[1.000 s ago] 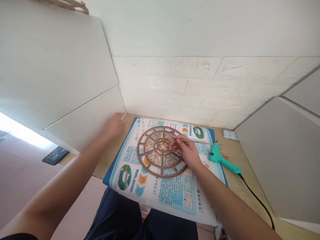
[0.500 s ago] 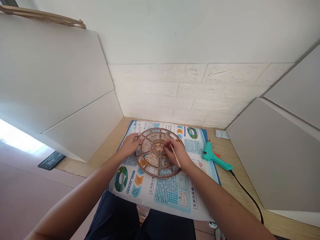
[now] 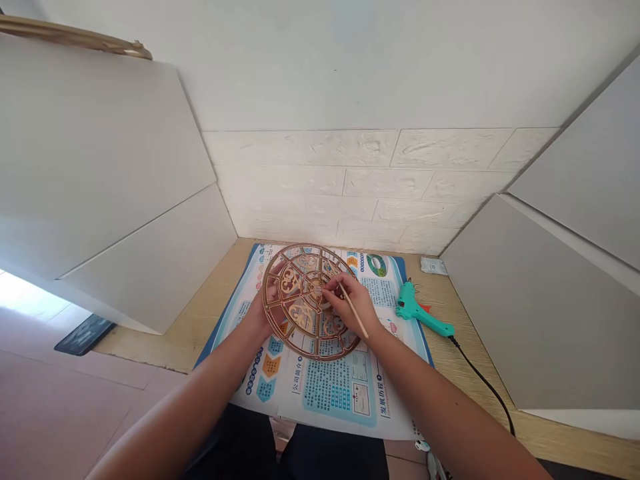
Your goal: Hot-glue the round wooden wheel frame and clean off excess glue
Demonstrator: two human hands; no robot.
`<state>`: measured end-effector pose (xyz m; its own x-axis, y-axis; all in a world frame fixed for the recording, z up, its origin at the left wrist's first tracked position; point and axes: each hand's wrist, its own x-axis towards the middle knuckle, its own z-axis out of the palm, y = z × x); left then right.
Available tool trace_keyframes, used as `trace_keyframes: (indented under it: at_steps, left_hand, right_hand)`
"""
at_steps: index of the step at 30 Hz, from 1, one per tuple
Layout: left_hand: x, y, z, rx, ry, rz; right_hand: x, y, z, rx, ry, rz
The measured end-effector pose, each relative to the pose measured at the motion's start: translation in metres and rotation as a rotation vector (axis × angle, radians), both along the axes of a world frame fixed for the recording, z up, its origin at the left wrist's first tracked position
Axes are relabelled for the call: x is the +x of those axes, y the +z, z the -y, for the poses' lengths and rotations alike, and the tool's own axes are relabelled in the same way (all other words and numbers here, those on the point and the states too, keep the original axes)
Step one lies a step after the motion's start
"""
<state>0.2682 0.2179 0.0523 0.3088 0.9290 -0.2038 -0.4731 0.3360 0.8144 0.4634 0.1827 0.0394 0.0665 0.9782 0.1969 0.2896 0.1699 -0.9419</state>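
Head view: left hand (image 3: 261,315) behind the fretted wooden wheel (image 3: 295,293), which sits tilted above the printed sheet (image 3: 330,393); its opening and grip hidden, so impossible to tell. Right hand (image 3: 350,303) near the hub, closely pinching a thin wooden stick (image 3: 355,313). Best with firm support and small, slow stick movements.

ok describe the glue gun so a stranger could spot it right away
On the wooden desk, find the printed blue-and-white sheet with the round brown openwork wheel on it. At the sheet's right edge lies a teal hot glue gun on its side, the only thing trailing a black cord.
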Motion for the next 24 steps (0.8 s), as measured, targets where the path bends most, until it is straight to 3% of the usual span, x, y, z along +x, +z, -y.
trace_keyframes:
  at_steps: [6,11,17,24]
  left_hand:
    - [0.006,-0.009,0.008,-0.144,-0.224,0.083]
    - [0.006,-0.012,0.01,-0.075,-0.19,-0.026]
    - [0.005,-0.005,0.01,-0.143,-0.341,-0.112]
    - [0.008,-0.002,0.003,-0.195,-0.276,-0.054]
  right_hand:
    - [0.0,0.001,0.0,0.006,0.022,-0.033]
    - [0.001,0.0,-0.001,0.021,0.018,-0.05]
    - [0.001,-0.002,-0.001,0.071,0.03,0.027]
    - [0.002,-0.003,0.001,0.209,0.068,0.184]
